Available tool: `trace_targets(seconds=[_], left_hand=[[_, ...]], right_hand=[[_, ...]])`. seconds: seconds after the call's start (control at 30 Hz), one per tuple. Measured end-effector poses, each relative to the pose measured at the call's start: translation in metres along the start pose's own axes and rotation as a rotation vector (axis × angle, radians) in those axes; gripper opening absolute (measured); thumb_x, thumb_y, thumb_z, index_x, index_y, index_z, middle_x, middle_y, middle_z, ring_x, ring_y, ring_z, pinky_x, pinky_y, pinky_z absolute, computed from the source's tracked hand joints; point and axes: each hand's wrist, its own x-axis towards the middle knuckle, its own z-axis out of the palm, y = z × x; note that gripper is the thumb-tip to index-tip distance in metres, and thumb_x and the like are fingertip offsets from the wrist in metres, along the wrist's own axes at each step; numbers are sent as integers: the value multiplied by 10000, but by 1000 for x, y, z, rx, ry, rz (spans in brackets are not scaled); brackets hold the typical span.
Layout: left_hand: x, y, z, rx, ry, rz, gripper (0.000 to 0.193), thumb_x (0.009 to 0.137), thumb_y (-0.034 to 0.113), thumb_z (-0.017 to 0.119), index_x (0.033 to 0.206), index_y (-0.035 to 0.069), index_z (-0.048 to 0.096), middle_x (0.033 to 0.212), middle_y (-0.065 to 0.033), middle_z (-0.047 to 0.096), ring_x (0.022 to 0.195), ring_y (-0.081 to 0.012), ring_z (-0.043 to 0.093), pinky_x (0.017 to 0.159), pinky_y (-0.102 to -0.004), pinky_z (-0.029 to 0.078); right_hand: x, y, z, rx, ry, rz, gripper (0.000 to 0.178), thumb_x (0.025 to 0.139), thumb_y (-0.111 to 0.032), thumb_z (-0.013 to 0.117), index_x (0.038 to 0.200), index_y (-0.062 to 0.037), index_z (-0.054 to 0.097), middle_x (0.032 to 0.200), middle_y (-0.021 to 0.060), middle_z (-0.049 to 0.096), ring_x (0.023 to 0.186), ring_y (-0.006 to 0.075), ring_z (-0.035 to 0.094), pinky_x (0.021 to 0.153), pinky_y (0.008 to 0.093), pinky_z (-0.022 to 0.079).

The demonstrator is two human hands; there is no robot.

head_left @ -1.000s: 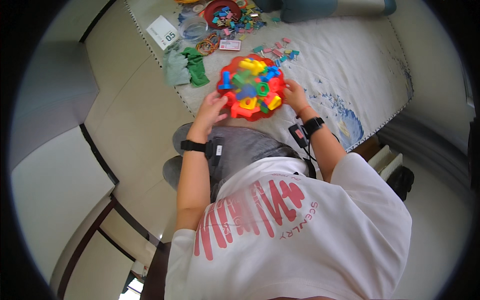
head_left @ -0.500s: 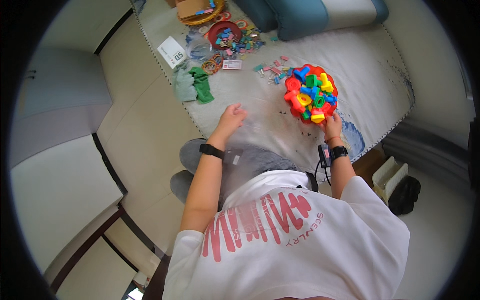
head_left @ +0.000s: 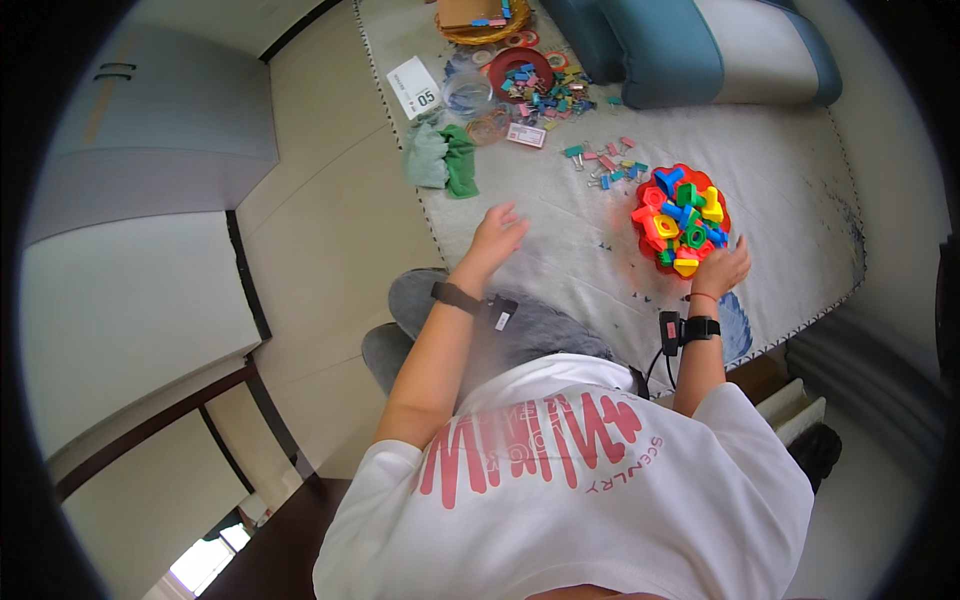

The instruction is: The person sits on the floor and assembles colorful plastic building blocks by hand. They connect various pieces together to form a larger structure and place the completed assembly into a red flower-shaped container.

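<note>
A red scalloped tray stands on the cloth-covered table, heaped with toy plastic bolts and nuts in red, yellow, green and blue. At the tray's near right edge is my right hand, fingers stretched out and apart, with nothing held; whether it touches the rim I cannot tell. My left hand hovers over the near left part of the table, empty, its fingers loosely extended. Several binder clips lie loose just beyond the tray, to its left.
Far left on the table are a green cloth, a white card, a clear round container, a small box, a dark red bowl of clips and a wicker basket. A blue-grey cushion lies at the back.
My right hand has let go of the tray's rim and its fingers have spread. My left hand stays empty. The whole view has shifted, so things sit farther right in it.
</note>
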Motion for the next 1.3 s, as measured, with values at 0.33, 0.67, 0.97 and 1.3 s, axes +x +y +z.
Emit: trace_targets(seconds=[0.33, 0.67, 0.97, 1.3], left_hand=[[13, -5, -26, -123, 137, 4, 582, 865, 185, 586, 1363, 1, 349, 1321, -147, 432, 1015, -183, 553, 801, -306, 486], [14, -4, -71, -233, 191, 5, 531, 873, 184, 586, 1334, 7, 392, 1305, -134, 456, 1070, -190, 523, 827, -308, 479], [22, 3, -79, -420, 178, 74, 583, 886, 261, 619, 1343, 16, 353, 1223, -91, 500, 1039, -165, 520, 830, -323, 489], [8, 2, -22, -586, 43, -112, 595, 868, 191, 618, 1350, 44, 302, 1095, -49, 516, 924, -147, 543, 833, -339, 512]], right_hand=[[-38, -254, 65, 687, -720, -664, 341, 782, -83, 580, 1123, -76, 572, 1118, 154, 570, 1055, 356, 526, 888, 428, 435], [-33, -389, 165, 102, -780, -895, 198, 817, -103, 542, 1002, -88, 613, 1043, 141, 591, 870, 364, 615, 779, 413, 511], [-22, -343, 81, 513, -770, -982, 95, 807, -168, 581, 839, -111, 651, 839, 85, 619, 820, 291, 603, 701, 409, 481], [-44, -230, 7, 709, -976, -742, 241, 795, -211, 635, 1023, -130, 623, 981, 113, 586, 932, 311, 565, 769, 396, 471]])
